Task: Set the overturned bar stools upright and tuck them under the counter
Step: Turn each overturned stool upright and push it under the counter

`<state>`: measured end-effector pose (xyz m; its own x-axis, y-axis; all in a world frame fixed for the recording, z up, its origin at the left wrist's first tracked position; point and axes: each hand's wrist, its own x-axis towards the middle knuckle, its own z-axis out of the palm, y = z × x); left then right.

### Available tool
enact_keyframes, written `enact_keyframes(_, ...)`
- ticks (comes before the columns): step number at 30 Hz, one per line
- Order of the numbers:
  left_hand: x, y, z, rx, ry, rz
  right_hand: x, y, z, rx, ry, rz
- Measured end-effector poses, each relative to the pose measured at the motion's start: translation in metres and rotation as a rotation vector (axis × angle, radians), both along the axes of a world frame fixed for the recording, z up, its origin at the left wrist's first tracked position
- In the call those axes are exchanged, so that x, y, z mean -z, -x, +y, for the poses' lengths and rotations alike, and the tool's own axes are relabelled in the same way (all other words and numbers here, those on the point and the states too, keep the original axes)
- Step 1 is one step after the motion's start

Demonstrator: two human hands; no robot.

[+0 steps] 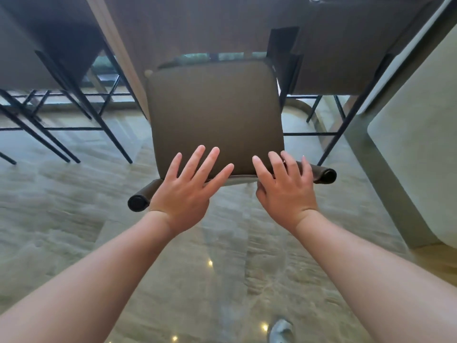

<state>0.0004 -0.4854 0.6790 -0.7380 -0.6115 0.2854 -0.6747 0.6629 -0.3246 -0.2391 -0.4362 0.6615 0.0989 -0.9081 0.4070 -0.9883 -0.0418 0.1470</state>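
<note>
Here the upright bar stool [215, 112] stands just ahead; the left hand [184, 191] and right hand [284, 189], fingers spread flat, lie over its low backrest [324, 175].

Open floor [74, 231] lies around the stool [215, 115] on its near side; its far edge sits under the bench [173, 26], hemmed by a left stool [61, 60], a right stool [346, 58] and a pale chair [420, 144]
</note>
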Motion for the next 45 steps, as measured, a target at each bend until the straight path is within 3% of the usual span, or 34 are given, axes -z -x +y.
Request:
enact_keyframes(17,-0.076,0.015,-0.164,-0.145,-0.222,-0.038,-0.059,0.015,-0.175,-0.109,-0.063,-0.049)
enact_keyframes(45,-0.099,0.015,-0.317,-0.099,-0.29,-0.048,-0.103,0.022,-0.317,-0.121,-0.301,-0.024)
